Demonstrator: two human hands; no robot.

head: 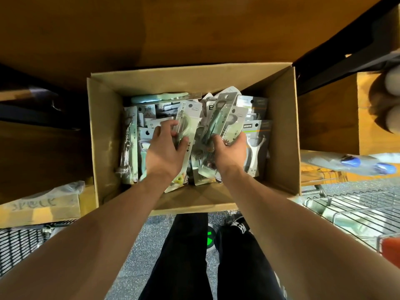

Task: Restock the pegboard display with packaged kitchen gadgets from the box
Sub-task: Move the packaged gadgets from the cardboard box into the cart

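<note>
An open cardboard box [101,135] in front of me holds several carded kitchen gadgets. Both my hands are down inside it. My left hand [165,149] grips a long pale-green gadget pack [187,114], thumb over its front, fingers behind it. My right hand [229,149] holds a bunch of carded packs [220,114] with dark-green tools, fingers curled round their lower part. A white Y-peeler pack [258,146] lies by the right wall. A corkscrew pack [127,144] lies by the left wall. No pegboard is in view.
The box sits against a wooden surface [151,29]. Another cardboard box [41,210] stands at the left. Wire racks [357,211] are at the right, with packaged goods [350,161] above them. My legs and a speckled floor [134,256] are below.
</note>
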